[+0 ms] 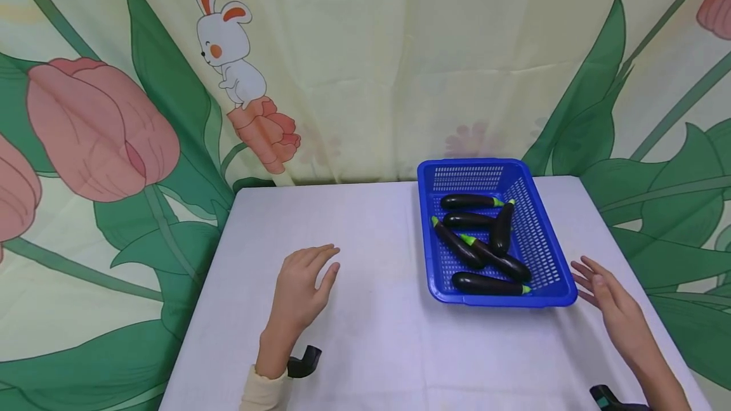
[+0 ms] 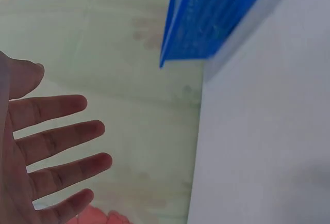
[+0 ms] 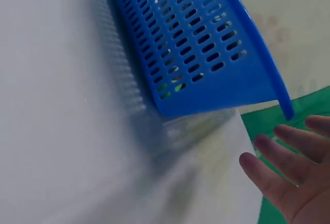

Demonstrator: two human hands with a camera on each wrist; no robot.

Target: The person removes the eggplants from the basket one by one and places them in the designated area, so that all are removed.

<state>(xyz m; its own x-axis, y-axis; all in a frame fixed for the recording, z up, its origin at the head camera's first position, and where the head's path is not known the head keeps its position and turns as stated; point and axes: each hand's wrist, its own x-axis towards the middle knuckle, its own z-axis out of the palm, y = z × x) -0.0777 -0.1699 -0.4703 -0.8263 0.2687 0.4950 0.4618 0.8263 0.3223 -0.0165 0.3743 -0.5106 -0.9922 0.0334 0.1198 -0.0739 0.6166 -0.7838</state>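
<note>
A blue perforated basket (image 1: 551, 227) stands at the right of the table with several dark eggplants (image 1: 461, 243) lying in it, some crossing each other. My right hand (image 1: 619, 313) is beside the basket's right side near the front corner, fingers spread and holding nothing. In the right wrist view those fingers (image 3: 281, 157) are close to the rim of the basket (image 3: 221, 79). Left of the basket, my left hand (image 1: 299, 290) hovers over the table, empty. The left wrist view shows its spread fingers (image 2: 62, 136) well apart from the basket (image 2: 206, 22).
A white cloth covers the table (image 1: 365, 347). Behind it hangs a curtain (image 1: 354, 68) printed with tulips, leaves and a rabbit. A black wrist device (image 1: 304, 361) shows at the left wrist and another (image 1: 613, 398) at the right.
</note>
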